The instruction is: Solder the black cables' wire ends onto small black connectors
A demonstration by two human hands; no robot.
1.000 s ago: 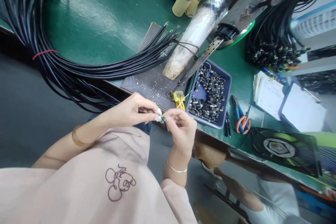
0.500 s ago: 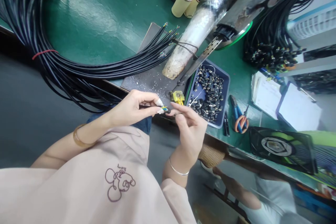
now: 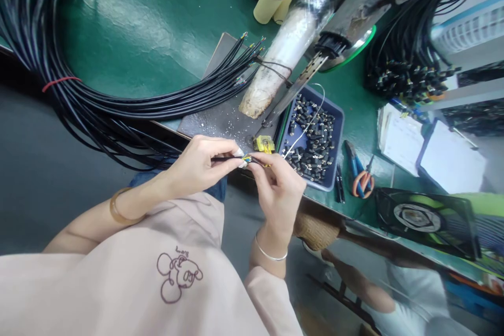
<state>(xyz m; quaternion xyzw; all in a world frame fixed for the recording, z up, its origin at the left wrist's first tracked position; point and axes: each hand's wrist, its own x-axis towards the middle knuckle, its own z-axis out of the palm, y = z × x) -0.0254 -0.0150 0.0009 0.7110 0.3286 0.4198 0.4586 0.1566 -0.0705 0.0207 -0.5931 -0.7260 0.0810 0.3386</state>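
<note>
My left hand [image 3: 208,160] is closed on a black cable [image 3: 226,158], thumb and finger pinching it close to its end. Coloured inner wires [image 3: 247,158], yellow and blue among them, stick out past the fingertips. Fingertips of my right hand [image 3: 277,178] meet the wire ends, pinched around a small dark piece [image 3: 258,161] that is mostly hidden. Just beyond the fingers sits a yellow block [image 3: 263,144]. A soldering iron [image 3: 293,92] slants down with its tip above the grey board [image 3: 205,123].
A bundle of black cables [image 3: 157,105] crosses the board from the left. To the right stand a blue tray [image 3: 337,131] of small black connectors, pliers [image 3: 358,173] and a fan [image 3: 417,218]. A wide duct [image 3: 271,68] hangs over the board. Another person's leg [image 3: 362,286] shows at lower right.
My right hand has moved left and its fingers have closed in at the wire ends. The thin pale wire over the tray now arches higher. The view has shifted slightly.
</note>
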